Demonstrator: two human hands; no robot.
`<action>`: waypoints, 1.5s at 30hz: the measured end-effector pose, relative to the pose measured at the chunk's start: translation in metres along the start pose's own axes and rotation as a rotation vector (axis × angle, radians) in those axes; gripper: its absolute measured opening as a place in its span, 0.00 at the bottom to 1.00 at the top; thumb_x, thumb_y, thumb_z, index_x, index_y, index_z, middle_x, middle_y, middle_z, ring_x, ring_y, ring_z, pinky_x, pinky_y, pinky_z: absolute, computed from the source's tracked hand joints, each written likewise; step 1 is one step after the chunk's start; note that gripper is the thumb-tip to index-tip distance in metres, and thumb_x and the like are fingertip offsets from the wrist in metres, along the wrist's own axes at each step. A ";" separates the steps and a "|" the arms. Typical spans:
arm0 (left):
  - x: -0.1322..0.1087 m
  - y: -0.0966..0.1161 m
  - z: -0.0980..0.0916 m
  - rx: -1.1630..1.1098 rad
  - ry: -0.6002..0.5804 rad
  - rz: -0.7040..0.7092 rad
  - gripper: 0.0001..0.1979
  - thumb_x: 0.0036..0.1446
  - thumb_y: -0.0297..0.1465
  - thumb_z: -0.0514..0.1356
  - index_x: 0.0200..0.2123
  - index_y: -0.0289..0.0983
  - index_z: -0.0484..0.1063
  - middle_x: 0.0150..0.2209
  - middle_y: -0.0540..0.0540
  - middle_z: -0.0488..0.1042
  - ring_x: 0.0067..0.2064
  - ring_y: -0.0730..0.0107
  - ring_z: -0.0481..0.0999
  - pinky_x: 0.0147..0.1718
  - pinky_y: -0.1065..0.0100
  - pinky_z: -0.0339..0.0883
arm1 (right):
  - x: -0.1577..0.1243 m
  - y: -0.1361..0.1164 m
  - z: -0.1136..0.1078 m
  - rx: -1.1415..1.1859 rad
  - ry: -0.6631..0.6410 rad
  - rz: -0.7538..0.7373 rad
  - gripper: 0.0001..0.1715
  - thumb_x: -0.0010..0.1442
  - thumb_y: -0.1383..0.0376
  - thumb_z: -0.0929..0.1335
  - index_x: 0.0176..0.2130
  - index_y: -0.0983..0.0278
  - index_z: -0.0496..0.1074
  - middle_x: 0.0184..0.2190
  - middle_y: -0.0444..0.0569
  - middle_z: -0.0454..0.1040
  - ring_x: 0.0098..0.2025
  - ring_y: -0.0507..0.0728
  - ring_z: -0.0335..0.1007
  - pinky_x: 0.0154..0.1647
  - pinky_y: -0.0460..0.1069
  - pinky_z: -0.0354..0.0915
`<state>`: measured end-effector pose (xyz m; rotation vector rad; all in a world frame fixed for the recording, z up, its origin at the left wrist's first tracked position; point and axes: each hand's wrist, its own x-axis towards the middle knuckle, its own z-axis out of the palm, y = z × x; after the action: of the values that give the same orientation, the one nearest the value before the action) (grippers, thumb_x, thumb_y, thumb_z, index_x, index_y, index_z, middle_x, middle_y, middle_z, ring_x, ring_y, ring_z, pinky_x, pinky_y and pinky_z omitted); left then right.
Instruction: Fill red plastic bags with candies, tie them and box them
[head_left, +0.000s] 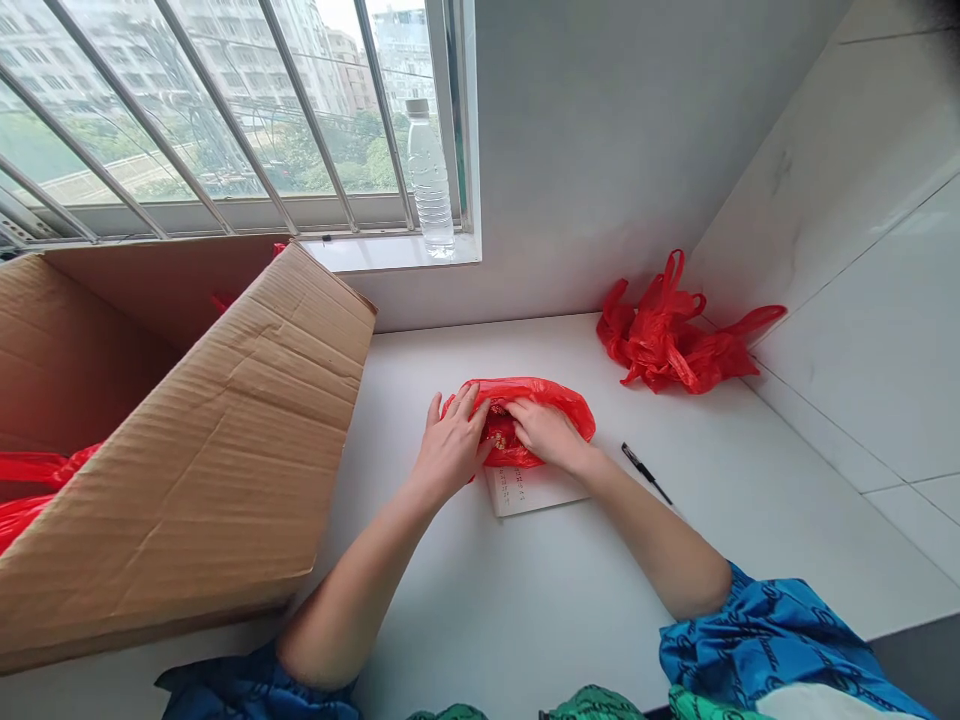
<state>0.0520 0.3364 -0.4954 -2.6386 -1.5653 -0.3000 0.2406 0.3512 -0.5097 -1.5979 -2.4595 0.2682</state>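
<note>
A red plastic bag (562, 397) lies with its mouth spread wide in the middle of the white table. Inside it show red pieces with gold markings (501, 428), too small to name. My left hand (455, 440) grips the bag's left rim, its fingers over the edge and its thumb toward the inside. From the right, my right hand (546, 432) reaches into the mouth, fingers bent together at the red and gold contents; what they hold is hidden. Under the bag's near side, a white notebook (540, 497) with handwriting sticks out. A black pen (645, 472) lies to its right.
A large open cardboard box (225, 440) fills the left side, with red plastic bags (41, 485) in it. More crumpled red bags (679, 330) lie against the wall at back right. A clear water bottle (430, 185) stands on the sill of the barred window.
</note>
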 end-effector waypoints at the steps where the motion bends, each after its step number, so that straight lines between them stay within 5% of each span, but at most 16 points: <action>1: 0.000 -0.001 -0.001 0.005 -0.013 -0.006 0.22 0.64 0.34 0.56 0.60 0.38 0.67 0.69 0.35 0.55 0.69 0.51 0.57 0.67 0.42 0.44 | 0.001 0.001 0.002 -0.007 0.001 0.007 0.22 0.65 0.71 0.60 0.56 0.62 0.70 0.51 0.51 0.75 0.40 0.58 0.74 0.33 0.48 0.64; 10: 0.001 -0.013 -0.002 -0.074 -0.066 -0.042 0.19 0.63 0.37 0.59 0.56 0.39 0.70 0.68 0.31 0.56 0.69 0.49 0.57 0.65 0.37 0.41 | -0.002 0.001 -0.013 0.015 0.104 0.048 0.21 0.65 0.70 0.60 0.53 0.62 0.73 0.39 0.52 0.78 0.42 0.59 0.72 0.42 0.50 0.64; 15: 0.005 -0.010 -0.015 -0.294 0.056 -0.063 0.15 0.65 0.42 0.55 0.49 0.42 0.73 0.58 0.40 0.70 0.58 0.55 0.70 0.63 0.46 0.52 | -0.007 0.003 -0.033 0.629 0.135 0.024 0.20 0.68 0.64 0.58 0.55 0.57 0.71 0.40 0.44 0.79 0.33 0.53 0.73 0.36 0.48 0.68; 18: 0.007 -0.006 -0.023 -0.510 0.129 -0.106 0.14 0.66 0.43 0.53 0.40 0.41 0.74 0.44 0.47 0.78 0.44 0.64 0.76 0.51 0.60 0.64 | -0.009 0.006 -0.039 0.950 0.052 -0.031 0.20 0.68 0.63 0.60 0.56 0.56 0.71 0.45 0.44 0.79 0.41 0.53 0.76 0.43 0.49 0.71; 21: 0.007 -0.006 -0.027 -0.650 0.147 -0.123 0.13 0.66 0.40 0.53 0.35 0.40 0.72 0.36 0.50 0.79 0.34 0.69 0.74 0.38 0.68 0.65 | -0.010 0.007 -0.042 1.085 -0.001 -0.091 0.21 0.67 0.64 0.60 0.57 0.57 0.70 0.48 0.45 0.78 0.48 0.54 0.75 0.51 0.51 0.70; 26: 0.006 -0.009 -0.023 -0.418 -0.015 -0.186 0.12 0.66 0.38 0.51 0.36 0.42 0.73 0.33 0.51 0.78 0.32 0.67 0.74 0.28 0.68 0.59 | -0.014 0.005 -0.044 0.606 0.059 -0.006 0.21 0.68 0.67 0.58 0.54 0.57 0.72 0.42 0.44 0.79 0.40 0.53 0.75 0.42 0.49 0.70; 31: 0.004 -0.006 -0.014 -0.069 -0.201 -0.225 0.08 0.63 0.37 0.56 0.41 0.41 0.71 0.40 0.46 0.78 0.38 0.61 0.77 0.26 0.67 0.56 | -0.011 0.007 -0.031 0.047 0.148 0.079 0.20 0.67 0.71 0.59 0.53 0.64 0.73 0.40 0.53 0.78 0.44 0.59 0.74 0.43 0.52 0.67; 38: 0.007 -0.003 -0.001 -0.078 -0.212 -0.316 0.20 0.63 0.49 0.52 0.36 0.39 0.71 0.38 0.44 0.77 0.35 0.61 0.76 0.26 0.67 0.58 | -0.009 0.004 -0.017 -0.018 0.151 -0.036 0.17 0.68 0.68 0.61 0.51 0.62 0.74 0.45 0.53 0.77 0.49 0.60 0.71 0.47 0.52 0.68; 45: 0.007 -0.011 -0.002 -0.182 -0.041 -0.293 0.14 0.64 0.35 0.50 0.41 0.44 0.75 0.33 0.46 0.78 0.34 0.62 0.76 0.26 0.68 0.56 | -0.010 0.004 -0.018 0.013 0.146 -0.012 0.16 0.66 0.69 0.63 0.49 0.65 0.75 0.48 0.56 0.77 0.53 0.64 0.69 0.54 0.57 0.65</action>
<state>0.0454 0.3476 -0.4927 -2.5494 -2.0322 -0.4236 0.2523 0.3446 -0.4943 -1.5389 -2.3524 0.1587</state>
